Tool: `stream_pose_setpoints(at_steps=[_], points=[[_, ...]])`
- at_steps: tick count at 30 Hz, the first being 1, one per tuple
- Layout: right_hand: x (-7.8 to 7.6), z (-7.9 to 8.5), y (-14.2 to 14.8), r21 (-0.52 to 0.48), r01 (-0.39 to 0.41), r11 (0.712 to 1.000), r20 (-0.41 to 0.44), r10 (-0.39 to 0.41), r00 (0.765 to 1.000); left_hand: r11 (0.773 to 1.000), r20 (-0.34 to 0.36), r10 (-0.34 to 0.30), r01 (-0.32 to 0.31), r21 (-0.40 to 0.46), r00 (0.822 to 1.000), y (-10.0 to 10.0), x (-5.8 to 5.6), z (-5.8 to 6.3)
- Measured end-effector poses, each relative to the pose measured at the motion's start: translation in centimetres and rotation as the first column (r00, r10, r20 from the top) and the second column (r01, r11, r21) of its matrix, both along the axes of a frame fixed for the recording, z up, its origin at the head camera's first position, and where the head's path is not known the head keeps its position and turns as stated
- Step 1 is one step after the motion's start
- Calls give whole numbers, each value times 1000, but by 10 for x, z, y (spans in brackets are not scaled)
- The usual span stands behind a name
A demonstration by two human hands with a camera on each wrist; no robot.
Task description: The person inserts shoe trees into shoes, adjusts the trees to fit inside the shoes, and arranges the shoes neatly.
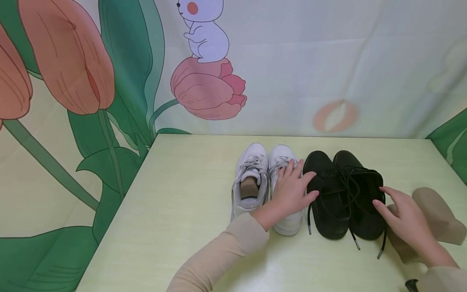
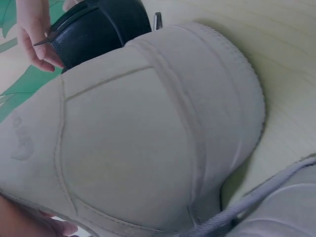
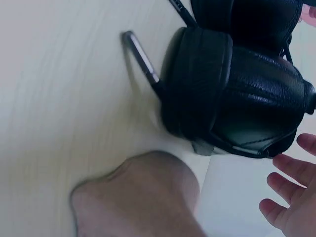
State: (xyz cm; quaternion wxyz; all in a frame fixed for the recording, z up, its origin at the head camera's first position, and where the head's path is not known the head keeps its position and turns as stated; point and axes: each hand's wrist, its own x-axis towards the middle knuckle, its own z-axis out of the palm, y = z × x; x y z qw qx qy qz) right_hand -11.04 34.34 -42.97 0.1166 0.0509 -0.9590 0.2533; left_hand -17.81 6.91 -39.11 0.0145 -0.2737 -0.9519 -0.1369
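A pair of white lace-up sneakers stands on the table, the left sneaker [image 1: 251,162] with a brown insert [image 1: 249,187] in its opening. My left hand [image 1: 292,190] lies over the right sneaker [image 1: 288,225] with spread fingers, its thumb and index finger at the side of the left black shoe [image 1: 328,219]. The right black shoe [image 1: 365,223] stands close beside it, laces loose. At that shoe's outer edge is my right hand [image 1: 408,215], thumb and fingers apart; in the right wrist view its fingertips [image 3: 284,163] are by the shoe's collar.
Two brown shaped inserts lie at the right, one [image 1: 434,215] farther out and one [image 1: 401,243] partly under my right hand. The pale wooden table [image 1: 175,202] extends to the left of the shoes. A printed cloth [image 1: 292,73] hangs behind its far edge.
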Motion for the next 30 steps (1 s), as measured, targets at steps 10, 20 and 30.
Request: stream_pose_setpoints(at_steps=[10, 20, 30], points=[[7, -4, 12, 26, 42, 999, 27, -43, 999, 999, -9, -36, 36, -29, 999, 10, 1, 10], [12, -12, 19, 49, 80, 996, 22, -81, 996, 981, -12, -123, 120, -149, 992, 20, -1, 9], [17, -18, 25, 64, 99, 993, 49, -102, 994, 969, 2, -132, 130, -209, 991, 24, -2, 9]])
